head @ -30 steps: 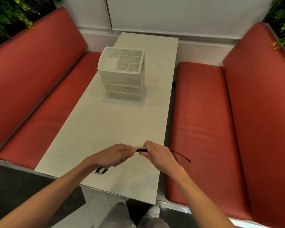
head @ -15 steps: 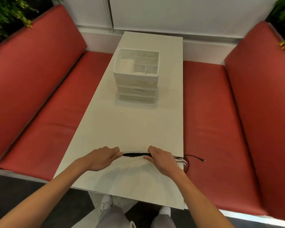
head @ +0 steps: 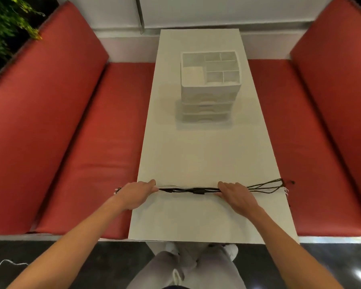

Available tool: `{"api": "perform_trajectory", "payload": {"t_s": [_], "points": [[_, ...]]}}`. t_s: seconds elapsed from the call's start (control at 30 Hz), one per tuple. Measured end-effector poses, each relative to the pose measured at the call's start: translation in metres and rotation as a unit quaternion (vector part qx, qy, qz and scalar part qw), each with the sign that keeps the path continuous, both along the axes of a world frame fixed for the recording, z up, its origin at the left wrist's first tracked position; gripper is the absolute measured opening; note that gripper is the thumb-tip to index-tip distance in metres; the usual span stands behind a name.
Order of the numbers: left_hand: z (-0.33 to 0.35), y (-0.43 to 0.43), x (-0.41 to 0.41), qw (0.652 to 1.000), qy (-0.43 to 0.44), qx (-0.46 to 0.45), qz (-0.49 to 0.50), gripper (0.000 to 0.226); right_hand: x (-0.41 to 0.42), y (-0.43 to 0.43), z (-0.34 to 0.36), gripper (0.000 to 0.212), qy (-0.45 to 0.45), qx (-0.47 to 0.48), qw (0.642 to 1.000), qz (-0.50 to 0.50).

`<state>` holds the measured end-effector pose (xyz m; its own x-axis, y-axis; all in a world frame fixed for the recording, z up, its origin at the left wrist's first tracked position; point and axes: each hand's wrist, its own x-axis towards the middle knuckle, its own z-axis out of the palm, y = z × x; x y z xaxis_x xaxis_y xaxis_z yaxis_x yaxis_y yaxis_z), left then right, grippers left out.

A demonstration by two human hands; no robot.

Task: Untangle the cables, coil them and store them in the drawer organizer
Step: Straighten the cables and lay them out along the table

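Head view: nearest, the person's legs (head: 188, 268) show over a dark floor (head: 71, 263) below the worktop's near edge, and both forearms reach forward over that edge. The left hand (head: 137, 193) and the right hand (head: 237, 195) lie palm down and well apart, each holding the cables (head: 188, 190) between nearly straight fingers and thumb. The cables, mostly black, stretch as one straight bundle across the near part of the worktop (head: 206, 155). Their plugs stick out past its left edge, and loose ends fan out to its right edge. Farther along the worktop, apart from the cables, stands the white drawer organizer (head: 211, 97), its divided top tray facing up. The red left bench (head: 81, 132) and right bench (head: 313, 126) flank the worktop. Beyond are a white wall (head: 217, 9) and, far left, a green plant (head: 4, 24).
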<state>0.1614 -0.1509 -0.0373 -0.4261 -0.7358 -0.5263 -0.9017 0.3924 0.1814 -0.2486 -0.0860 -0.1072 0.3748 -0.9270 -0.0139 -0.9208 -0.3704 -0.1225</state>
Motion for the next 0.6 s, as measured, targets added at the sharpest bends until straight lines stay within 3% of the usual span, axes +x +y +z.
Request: {"api": "perform_trajectory", "payload": {"t_s": [0.17, 0.23, 0.33, 0.43, 0.5, 0.6], "points": [[-0.004, 0.001, 0.005, 1.000, 0.016, 0.023, -0.013, 0.027, -0.036, -0.003, 0.011, 0.064, 0.022, 0.084, 0.994, -0.071], [-0.007, 0.003, 0.004, 0.999, 0.021, 0.034, -0.013, 0.027, -0.036, -0.004, 0.011, 0.053, 0.058, 0.119, 0.988, -0.077], [-0.008, 0.006, 0.003, 0.998, 0.042, 0.049, -0.003, 0.029, -0.012, -0.006, 0.006, 0.048, 0.072, 0.034, 0.983, -0.165], [-0.003, 0.006, 0.008, 0.997, 0.066, 0.044, -0.001, 0.032, 0.046, -0.008, 0.022, 0.025, -0.026, -0.066, 0.982, -0.172], [0.004, 0.006, 0.009, 0.997, 0.076, 0.025, -0.012, 0.033, 0.108, -0.009, 0.049, 0.028, -0.139, -0.019, 0.982, -0.127], [0.024, 0.006, 0.006, 0.993, 0.116, 0.006, -0.012, 0.033, 0.187, -0.016, 0.082, 0.041, -0.189, 0.057, 0.979, -0.048]]}}
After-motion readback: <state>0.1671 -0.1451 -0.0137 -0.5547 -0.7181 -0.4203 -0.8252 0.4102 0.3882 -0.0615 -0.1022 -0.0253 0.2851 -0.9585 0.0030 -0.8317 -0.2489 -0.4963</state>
